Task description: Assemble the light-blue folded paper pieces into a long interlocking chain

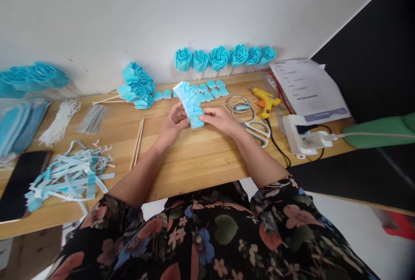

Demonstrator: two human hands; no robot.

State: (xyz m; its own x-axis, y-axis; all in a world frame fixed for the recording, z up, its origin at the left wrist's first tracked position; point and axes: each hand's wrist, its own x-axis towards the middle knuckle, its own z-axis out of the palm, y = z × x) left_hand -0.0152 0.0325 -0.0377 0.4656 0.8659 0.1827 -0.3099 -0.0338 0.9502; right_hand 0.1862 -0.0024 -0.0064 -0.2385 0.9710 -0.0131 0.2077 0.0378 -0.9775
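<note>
My left hand [173, 123] and my right hand [220, 119] meet over the middle of a wooden table [194, 159]. Both pinch the near end of a strip of overlapping blue fabric petals [191, 103] that runs away from me toward the wall. The fingers of each hand are closed on the strip's lower edge. More loose blue petals [210, 90] lie in a row just beyond the strip. Several finished blue fabric roses [223, 57] lean against the white wall behind.
A yellow glue gun [266, 100], scissors [259, 128], wire rings [240, 106] and a white power strip [301, 137] lie to the right. Left are wooden sticks [138, 141], blue-white scraps [68, 176], white elastic loops [60, 120], blue masks [19, 124], a phone [19, 180].
</note>
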